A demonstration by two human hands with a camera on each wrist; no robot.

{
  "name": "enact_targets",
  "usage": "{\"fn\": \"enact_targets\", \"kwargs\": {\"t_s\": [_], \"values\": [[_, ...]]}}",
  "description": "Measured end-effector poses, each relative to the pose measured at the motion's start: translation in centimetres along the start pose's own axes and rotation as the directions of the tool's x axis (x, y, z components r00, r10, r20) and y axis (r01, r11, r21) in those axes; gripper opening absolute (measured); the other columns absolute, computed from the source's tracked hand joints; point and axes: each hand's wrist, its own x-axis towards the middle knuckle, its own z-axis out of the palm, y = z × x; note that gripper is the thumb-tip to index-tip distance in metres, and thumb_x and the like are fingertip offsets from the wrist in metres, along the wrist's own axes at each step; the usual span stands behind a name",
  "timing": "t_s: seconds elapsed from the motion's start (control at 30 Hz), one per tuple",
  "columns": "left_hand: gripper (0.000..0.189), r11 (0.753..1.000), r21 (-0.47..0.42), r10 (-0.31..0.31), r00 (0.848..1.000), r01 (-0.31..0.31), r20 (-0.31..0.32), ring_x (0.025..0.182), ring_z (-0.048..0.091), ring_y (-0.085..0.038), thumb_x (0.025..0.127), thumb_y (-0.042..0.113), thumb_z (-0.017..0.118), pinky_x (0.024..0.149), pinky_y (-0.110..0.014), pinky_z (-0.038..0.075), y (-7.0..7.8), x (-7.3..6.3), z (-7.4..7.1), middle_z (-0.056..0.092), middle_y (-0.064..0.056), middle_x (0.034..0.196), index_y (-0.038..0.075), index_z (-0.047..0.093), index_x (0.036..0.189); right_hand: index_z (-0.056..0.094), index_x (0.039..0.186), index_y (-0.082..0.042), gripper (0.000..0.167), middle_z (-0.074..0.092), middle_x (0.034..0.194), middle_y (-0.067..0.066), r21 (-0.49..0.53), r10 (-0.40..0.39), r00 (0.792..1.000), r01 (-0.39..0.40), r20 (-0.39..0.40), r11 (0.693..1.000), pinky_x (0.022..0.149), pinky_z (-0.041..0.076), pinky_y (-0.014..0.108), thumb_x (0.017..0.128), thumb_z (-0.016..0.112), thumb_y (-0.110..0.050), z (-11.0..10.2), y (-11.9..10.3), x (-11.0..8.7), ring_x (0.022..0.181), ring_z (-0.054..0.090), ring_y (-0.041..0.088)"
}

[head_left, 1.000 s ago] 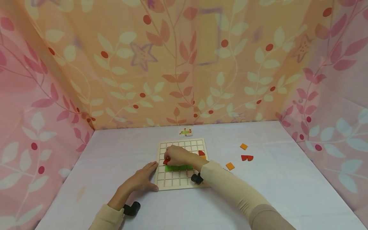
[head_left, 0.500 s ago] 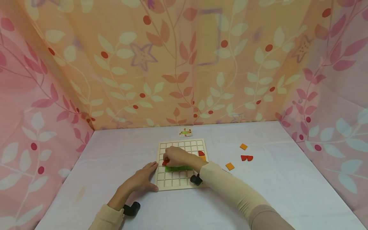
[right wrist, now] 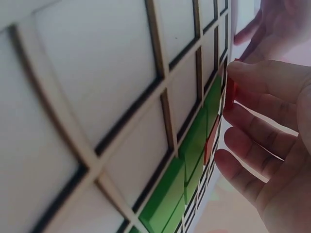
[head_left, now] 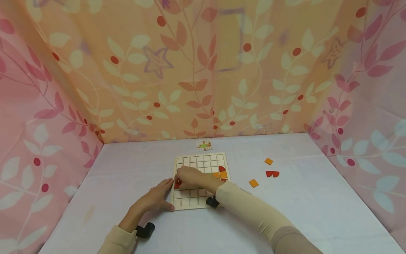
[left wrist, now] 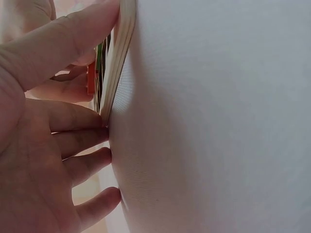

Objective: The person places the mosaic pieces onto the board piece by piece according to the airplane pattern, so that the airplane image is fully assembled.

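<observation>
A wooden grid board (head_left: pixel 219 157) lies flat on the white table. My right hand (head_left: pixel 190 177) reaches over it and pinches a small red tile (right wrist: pixel 230 94) between thumb and fingers, at the board's left column. Green tiles (right wrist: pixel 194 141) sit in the grid beside those fingertips. In the head view, orange squares (head_left: pixel 223 175) and a red quarter-round tile (head_left: pixel 222 168) occupy the right side of the grid; my right hand covers much of the middle. My left hand (head_left: pixel 158 195) rests at the board's left edge, fingers extended, fingertips and thumb against the rim.
To the right of the board lie two loose orange squares (head_left: pixel 269 161) and two red quarter-round tiles (head_left: pixel 272 174). Behind the board is a small pattern card (head_left: pixel 204 144). Patterned curtains (head_left: pixel 203 70) close off the back and both sides.
My right hand has shifted left and slightly nearer with the red tile, from the green tiles' left end to the outer column. More orange tiles now show. My left hand stays put.
</observation>
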Motion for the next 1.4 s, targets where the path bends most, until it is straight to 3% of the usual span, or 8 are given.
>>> {"fn": "enact_targets", "kwargs": {"t_s": [0.5,0.73,0.93,1.17,1.4], "values": [[0.103,1.000,-0.005,-0.001,1.000,0.001,0.000,0.146,0.026,-0.042,0.066,0.027,0.089,0.112,-0.065,0.027,0.2,-0.1,-0.1,0.031,-0.021,0.157,-0.003,0.034,0.149,0.077,0.098,-0.018,0.014,0.059,0.086,-0.006,0.013,-0.003,1.000,0.003,0.021,1.000,0.066,0.042,0.018,0.084,0.072,-0.020,0.4,0.0,0.1,0.078,0.050,0.007],[0.103,1.000,-0.009,-0.016,1.000,0.016,0.007,0.146,0.025,-0.042,0.066,0.026,0.089,0.111,-0.066,0.027,0.4,-0.2,-0.1,0.031,-0.019,0.157,-0.002,0.034,0.149,0.077,0.102,-0.018,0.020,0.065,0.095,-0.003,-0.064,0.032,0.999,-0.034,-0.020,0.997,0.075,0.048,0.021,0.086,0.066,-0.017,0.1,0.2,-0.3,0.088,0.057,0.010],[0.104,1.000,0.000,-0.026,1.000,0.026,0.004,0.147,0.025,-0.041,0.065,0.027,0.089,0.112,-0.065,0.027,0.4,0.0,-0.1,0.031,-0.019,0.158,-0.001,0.034,0.149,0.078,0.100,-0.017,0.017,0.065,0.093,-0.003,-0.107,0.043,0.998,-0.047,-0.034,0.993,0.072,0.048,0.022,0.088,0.066,-0.019,0.2,0.7,-0.3,0.086,0.057,0.010],[0.103,1.000,-0.010,-0.023,1.000,0.023,0.003,0.147,0.025,-0.041,0.066,0.028,0.088,0.112,-0.065,0.027,0.2,0.2,0.1,0.031,-0.018,0.158,-0.001,0.034,0.149,0.078,0.100,-0.017,0.017,0.065,0.093,-0.003,-0.078,0.018,0.998,-0.023,-0.062,0.997,0.072,0.048,0.021,0.089,0.065,-0.019,0.2,1.2,-0.6,0.085,0.056,0.009],[0.103,0.999,0.009,-0.044,0.999,0.044,0.007,0.146,0.026,-0.041,0.066,0.027,0.089,0.112,-0.065,0.028,0.2,0.1,0.2,0.031,-0.017,0.158,0.002,0.034,0.150,0.076,0.106,-0.016,0.019,0.066,0.102,-0.001,0.004,0.079,0.995,-0.079,-0.058,0.997,0.085,0.051,0.026,0.093,0.062,-0.019,-1.1,2.1,-1.4,0.096,0.059,0.013]]}}
